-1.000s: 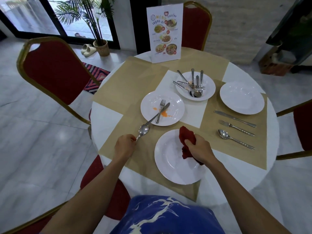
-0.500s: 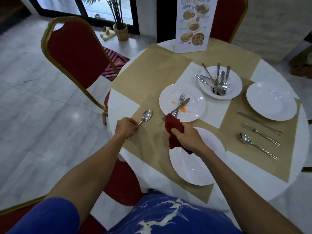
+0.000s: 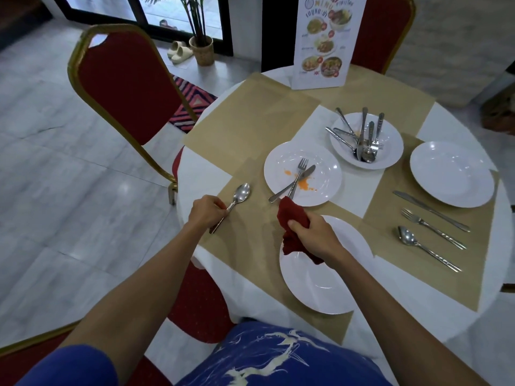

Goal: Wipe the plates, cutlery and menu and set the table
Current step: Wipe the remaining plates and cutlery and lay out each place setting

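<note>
My left hand grips the handle of a spoon that lies low on the tan placemat, left of the near white plate. My right hand holds a bunched red cloth over that plate's far rim. Beyond it a stained plate carries a fork and a knife. A further plate holds several pieces of cutlery. At the right a clean plate has a knife, fork and spoon beside it. The menu stands at the back.
Red chairs with gold frames stand at the left, behind the menu and under me. The round table's white cloth shows its edge close to my left hand. A potted plant and slippers sit on the floor.
My left hand carried the spoon from over the mat down to its left part. My right hand with the cloth shifted slightly left over the near plate. The camera turned left.
</note>
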`<state>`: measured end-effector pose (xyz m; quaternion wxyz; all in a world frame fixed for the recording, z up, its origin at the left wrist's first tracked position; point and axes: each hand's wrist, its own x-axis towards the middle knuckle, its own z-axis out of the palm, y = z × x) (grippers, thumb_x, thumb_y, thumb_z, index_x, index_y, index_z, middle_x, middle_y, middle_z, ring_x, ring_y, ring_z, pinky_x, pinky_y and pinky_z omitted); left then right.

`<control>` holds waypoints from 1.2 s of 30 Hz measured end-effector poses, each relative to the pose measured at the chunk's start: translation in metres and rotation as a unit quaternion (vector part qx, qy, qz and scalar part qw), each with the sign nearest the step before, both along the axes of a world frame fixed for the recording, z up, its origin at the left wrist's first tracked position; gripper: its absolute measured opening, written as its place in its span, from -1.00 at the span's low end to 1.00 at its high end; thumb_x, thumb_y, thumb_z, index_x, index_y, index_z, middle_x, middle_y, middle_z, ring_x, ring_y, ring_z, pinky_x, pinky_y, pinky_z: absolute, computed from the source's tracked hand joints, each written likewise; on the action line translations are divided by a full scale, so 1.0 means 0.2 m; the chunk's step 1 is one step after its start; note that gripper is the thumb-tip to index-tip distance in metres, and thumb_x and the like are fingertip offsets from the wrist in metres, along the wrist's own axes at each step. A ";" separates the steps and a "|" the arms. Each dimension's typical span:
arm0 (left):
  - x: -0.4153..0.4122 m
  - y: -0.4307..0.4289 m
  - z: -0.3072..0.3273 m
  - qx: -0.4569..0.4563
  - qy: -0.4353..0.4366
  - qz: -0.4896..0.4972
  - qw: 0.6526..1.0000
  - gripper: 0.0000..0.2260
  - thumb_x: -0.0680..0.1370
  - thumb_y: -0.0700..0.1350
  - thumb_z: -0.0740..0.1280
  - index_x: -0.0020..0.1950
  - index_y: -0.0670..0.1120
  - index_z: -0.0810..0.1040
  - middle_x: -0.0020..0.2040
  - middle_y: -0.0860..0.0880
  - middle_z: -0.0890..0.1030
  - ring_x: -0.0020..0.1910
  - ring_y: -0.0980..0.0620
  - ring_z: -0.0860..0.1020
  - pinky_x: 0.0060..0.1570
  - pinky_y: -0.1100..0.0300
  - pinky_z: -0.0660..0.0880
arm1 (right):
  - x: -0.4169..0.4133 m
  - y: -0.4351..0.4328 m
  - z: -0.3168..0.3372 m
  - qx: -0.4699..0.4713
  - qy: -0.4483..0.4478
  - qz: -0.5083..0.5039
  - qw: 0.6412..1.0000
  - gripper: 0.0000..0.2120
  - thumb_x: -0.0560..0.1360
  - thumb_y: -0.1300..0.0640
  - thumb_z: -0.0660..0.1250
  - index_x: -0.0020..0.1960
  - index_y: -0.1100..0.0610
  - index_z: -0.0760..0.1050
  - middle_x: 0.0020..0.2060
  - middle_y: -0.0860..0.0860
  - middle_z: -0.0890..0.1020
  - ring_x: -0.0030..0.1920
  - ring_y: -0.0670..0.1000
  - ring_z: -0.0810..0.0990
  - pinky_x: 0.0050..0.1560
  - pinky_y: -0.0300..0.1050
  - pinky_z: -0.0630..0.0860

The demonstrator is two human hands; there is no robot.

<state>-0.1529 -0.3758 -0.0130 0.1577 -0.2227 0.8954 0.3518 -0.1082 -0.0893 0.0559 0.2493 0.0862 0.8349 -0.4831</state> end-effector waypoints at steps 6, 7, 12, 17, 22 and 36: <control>-0.02 0.01 0.02 -0.025 -0.005 -0.002 1.000 -0.95 0.47 -0.07 0.43 -0.18 0.07 0.62 -0.05 -0.04 0.68 -0.04 -0.04 0.63 0.02 0.00 0.62 | -0.02 0.05 0.02 -0.019 -0.004 -0.026 0.999 -0.82 0.54 0.00 0.32 0.11 0.01 0.57 -0.17 -0.03 0.76 -0.13 0.04 0.75 0.11 0.17 0.65; -0.03 0.03 0.03 -0.038 0.007 -0.002 0.999 -0.97 0.48 -0.07 0.40 -0.13 0.05 0.64 -0.05 -0.03 0.68 -0.04 -0.05 0.62 0.00 0.03 0.61 | -0.02 0.05 0.02 -0.021 -0.002 -0.031 0.999 -0.81 0.54 -0.02 0.32 0.11 0.01 0.57 -0.16 -0.03 0.76 -0.12 0.03 0.75 0.12 0.17 0.64; -0.14 0.26 0.12 -0.033 0.070 -0.022 0.997 -0.81 0.56 0.03 0.32 0.03 -0.02 0.67 -0.03 -0.01 0.66 -0.01 -0.06 0.59 -0.03 0.08 0.55 | -0.02 0.07 0.04 -0.090 -0.010 -0.116 0.989 -0.81 0.64 -0.02 0.24 0.19 0.04 0.43 -0.17 0.04 0.76 -0.18 0.10 0.76 0.14 0.20 0.63; -0.23 0.58 0.19 -0.061 0.109 -0.115 0.985 -0.81 0.53 -0.15 0.25 -0.27 -0.07 0.54 -0.20 -0.12 0.63 -0.19 -0.17 0.57 -0.31 0.16 0.34 | -0.02 0.12 0.08 -0.111 0.003 -0.172 0.979 -0.71 0.64 -0.10 0.16 0.23 0.07 0.41 -0.13 0.06 0.75 -0.15 0.09 0.76 0.01 0.15 0.68; -0.32 0.77 0.15 -0.132 0.099 -0.184 0.969 -0.73 0.61 0.01 0.27 0.10 -0.16 0.61 0.07 -0.15 0.58 0.08 -0.20 0.58 -0.06 0.04 0.46 | 0.02 0.21 0.15 -0.135 0.027 -0.202 0.970 -0.78 0.72 0.02 0.11 0.12 0.11 0.47 -0.10 0.10 0.74 -0.27 -0.06 0.73 -0.40 -0.27 0.51; -0.46 0.85 0.10 -0.175 0.046 -0.179 0.967 -0.74 0.54 -0.02 0.33 0.13 -0.14 0.61 0.09 -0.17 0.64 0.09 -0.21 0.62 0.01 0.02 0.55 | 0.17 0.41 0.16 -0.139 0.008 -0.272 0.952 -0.76 0.71 0.03 0.15 0.26 0.12 0.47 -0.05 0.02 0.74 -0.22 -0.11 0.74 -0.37 -0.34 0.52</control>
